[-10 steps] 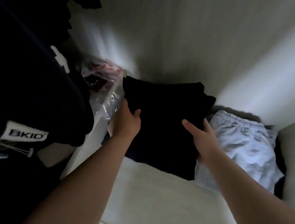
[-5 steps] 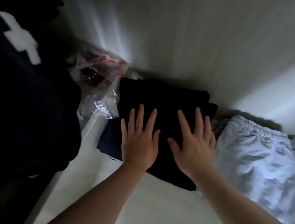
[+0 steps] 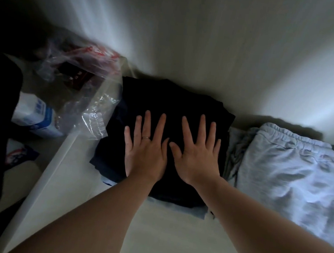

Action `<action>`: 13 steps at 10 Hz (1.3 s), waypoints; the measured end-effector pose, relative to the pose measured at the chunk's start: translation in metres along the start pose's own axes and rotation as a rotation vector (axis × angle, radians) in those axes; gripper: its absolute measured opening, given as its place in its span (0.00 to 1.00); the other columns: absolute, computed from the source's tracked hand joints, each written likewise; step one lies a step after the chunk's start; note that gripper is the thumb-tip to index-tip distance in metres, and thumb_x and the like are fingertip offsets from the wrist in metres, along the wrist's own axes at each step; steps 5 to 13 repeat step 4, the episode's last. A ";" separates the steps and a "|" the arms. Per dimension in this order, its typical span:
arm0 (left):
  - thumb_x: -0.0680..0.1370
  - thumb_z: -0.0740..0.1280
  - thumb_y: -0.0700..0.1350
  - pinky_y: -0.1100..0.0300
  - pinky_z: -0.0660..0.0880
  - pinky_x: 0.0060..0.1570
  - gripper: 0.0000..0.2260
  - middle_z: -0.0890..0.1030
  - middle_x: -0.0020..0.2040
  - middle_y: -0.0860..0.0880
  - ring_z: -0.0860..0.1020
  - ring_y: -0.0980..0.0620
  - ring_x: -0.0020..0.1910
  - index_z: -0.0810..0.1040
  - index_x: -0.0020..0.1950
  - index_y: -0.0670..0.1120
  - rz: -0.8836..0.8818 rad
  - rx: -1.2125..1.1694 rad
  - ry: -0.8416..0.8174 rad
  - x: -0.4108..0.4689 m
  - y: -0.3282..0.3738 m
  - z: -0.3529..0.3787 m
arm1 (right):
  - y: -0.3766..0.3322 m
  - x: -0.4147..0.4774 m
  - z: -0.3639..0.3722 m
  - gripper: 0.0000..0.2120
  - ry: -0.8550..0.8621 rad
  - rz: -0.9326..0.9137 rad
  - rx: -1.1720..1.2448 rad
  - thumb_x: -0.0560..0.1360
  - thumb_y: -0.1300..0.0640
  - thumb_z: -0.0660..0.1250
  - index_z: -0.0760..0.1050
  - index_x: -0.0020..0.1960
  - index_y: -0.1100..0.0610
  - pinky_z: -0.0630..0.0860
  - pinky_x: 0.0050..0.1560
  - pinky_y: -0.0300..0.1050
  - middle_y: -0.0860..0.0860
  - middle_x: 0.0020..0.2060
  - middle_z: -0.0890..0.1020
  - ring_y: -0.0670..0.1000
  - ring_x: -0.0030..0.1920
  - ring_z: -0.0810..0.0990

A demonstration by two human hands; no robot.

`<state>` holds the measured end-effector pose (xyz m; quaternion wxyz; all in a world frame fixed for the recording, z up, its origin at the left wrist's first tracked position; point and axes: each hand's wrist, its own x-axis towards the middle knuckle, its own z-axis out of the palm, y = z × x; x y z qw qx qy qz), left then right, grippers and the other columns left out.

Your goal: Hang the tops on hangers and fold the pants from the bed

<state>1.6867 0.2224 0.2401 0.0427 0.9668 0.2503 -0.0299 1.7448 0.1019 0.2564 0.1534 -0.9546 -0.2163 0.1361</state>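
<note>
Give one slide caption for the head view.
The left hand and right hand press flat on folded dark garment, beside light grey pants.

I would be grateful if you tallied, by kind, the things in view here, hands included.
dark folded pile: 1
light grey pants: 1
clear plastic bag: 1
white-and-blue pack: 1
hands flat on the dark pile: 2, left hand, right hand
Total: 6

My view is dim: soft light streaks the wall [image 3: 294,97] at two o'clock, nine o'clock sinks into black, edges smear and bow.
</note>
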 end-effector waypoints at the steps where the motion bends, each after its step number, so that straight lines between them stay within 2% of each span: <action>1: 0.84 0.42 0.57 0.44 0.35 0.76 0.27 0.34 0.81 0.49 0.35 0.47 0.80 0.30 0.78 0.59 0.015 -0.033 -0.080 0.000 -0.002 -0.013 | 0.004 -0.001 -0.012 0.36 -0.095 -0.015 0.009 0.80 0.33 0.50 0.33 0.79 0.38 0.39 0.77 0.65 0.50 0.79 0.31 0.58 0.78 0.29; 3: 0.85 0.46 0.56 0.48 0.37 0.78 0.27 0.37 0.82 0.48 0.37 0.48 0.80 0.37 0.81 0.58 0.048 -0.129 -0.201 -0.048 -0.008 -0.024 | 0.021 -0.061 -0.029 0.34 -0.207 0.014 -0.021 0.80 0.33 0.50 0.36 0.79 0.37 0.41 0.78 0.62 0.47 0.80 0.34 0.56 0.80 0.36; 4: 0.85 0.46 0.54 0.47 0.43 0.79 0.25 0.39 0.82 0.49 0.40 0.48 0.81 0.40 0.81 0.58 0.023 -0.142 -0.218 -0.108 -0.004 -0.019 | 0.029 -0.111 -0.027 0.34 -0.255 0.064 -0.039 0.81 0.34 0.49 0.34 0.79 0.39 0.43 0.78 0.62 0.48 0.80 0.37 0.56 0.80 0.39; 13: 0.85 0.46 0.54 0.47 0.43 0.79 0.25 0.39 0.82 0.49 0.40 0.48 0.81 0.40 0.81 0.58 0.023 -0.142 -0.218 -0.108 -0.004 -0.019 | 0.029 -0.111 -0.027 0.34 -0.255 0.064 -0.039 0.81 0.34 0.49 0.34 0.79 0.39 0.43 0.78 0.62 0.48 0.80 0.37 0.56 0.80 0.39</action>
